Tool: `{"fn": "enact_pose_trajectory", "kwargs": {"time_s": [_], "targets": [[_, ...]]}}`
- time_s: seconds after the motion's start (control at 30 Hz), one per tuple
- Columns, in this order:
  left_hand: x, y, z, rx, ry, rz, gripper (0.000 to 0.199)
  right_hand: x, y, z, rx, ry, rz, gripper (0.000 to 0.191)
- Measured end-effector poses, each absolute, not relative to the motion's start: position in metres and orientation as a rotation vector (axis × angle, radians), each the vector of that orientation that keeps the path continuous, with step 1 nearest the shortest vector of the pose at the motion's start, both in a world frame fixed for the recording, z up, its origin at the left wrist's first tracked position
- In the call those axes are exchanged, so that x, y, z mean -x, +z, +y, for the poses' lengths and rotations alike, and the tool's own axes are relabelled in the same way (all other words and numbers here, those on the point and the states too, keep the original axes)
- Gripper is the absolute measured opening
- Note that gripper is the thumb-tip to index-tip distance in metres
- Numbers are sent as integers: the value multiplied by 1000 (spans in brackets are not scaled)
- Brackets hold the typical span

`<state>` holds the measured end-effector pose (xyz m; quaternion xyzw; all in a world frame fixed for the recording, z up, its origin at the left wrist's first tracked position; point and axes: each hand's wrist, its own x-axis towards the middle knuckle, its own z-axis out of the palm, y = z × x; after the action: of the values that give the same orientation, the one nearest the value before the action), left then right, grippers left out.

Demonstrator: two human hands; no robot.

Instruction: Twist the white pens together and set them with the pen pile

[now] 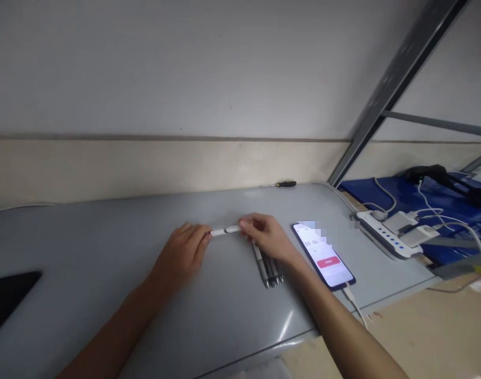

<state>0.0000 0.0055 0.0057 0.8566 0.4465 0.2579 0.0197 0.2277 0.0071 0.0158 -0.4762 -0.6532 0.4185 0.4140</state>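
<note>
A slim white pen (225,230) with a dark band near its middle is held level between both hands above the grey table (106,237). The fingers of my left hand (187,248) are closed round its left end. My right hand (266,235) pinches the right end between thumb and fingers. Several grey pens (264,268) with metallic tips lie side by side on the table below my right hand, which hides their upper ends.
A phone (325,255) with a lit timer screen lies to the right, its cable plugged in. Beyond it are a white power strip (386,235) with chargers and a metal post. A screwdriver (286,184) lies by the wall; a black object (9,295) is at far left.
</note>
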Motion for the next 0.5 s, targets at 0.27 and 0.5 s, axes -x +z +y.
{"fn": "enact_pose_trajectory", "kwargs": {"time_s": [0.27, 0.5], "targets": [[0, 7, 4, -2668, 797, 1395, 27, -229, 11, 10, 1107, 1044, -1610, 20], [-1, 7, 5, -2655, 757, 1379, 30, -230, 11, 11, 1105, 953, -1661, 15]]}}
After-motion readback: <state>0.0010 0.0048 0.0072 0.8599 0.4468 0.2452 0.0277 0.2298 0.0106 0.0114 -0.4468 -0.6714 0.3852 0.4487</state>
